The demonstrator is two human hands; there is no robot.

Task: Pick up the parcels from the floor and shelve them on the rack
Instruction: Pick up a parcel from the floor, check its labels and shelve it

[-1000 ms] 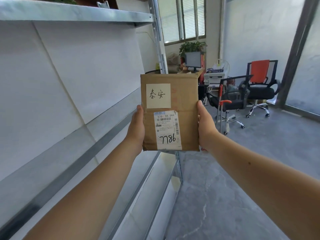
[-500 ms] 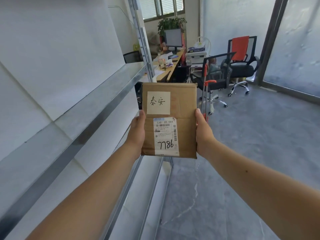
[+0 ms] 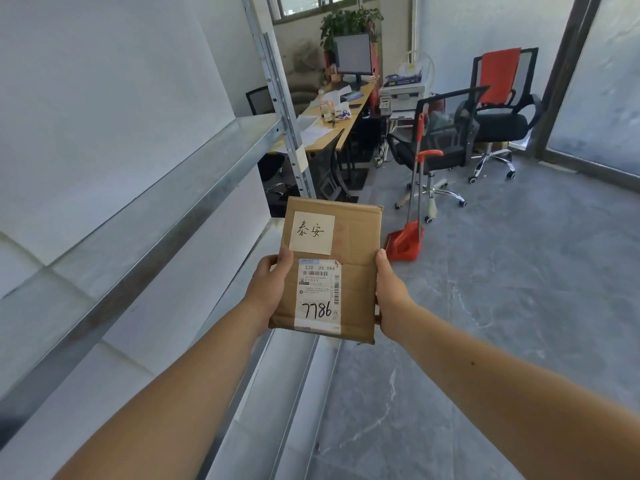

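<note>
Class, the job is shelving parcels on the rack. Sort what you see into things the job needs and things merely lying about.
Job: parcel, left hand, right hand, rack.
Lying about: dustpan, desk, monitor, printer, plant, red-backed chair.

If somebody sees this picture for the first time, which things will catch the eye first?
First, the brown cardboard parcel in the centre, with 7786 handwritten on its label, held at its sides by the left hand and the right hand. Next, the grey metal rack filling the left side, and the red dustpan on the floor beyond the parcel.
</note>
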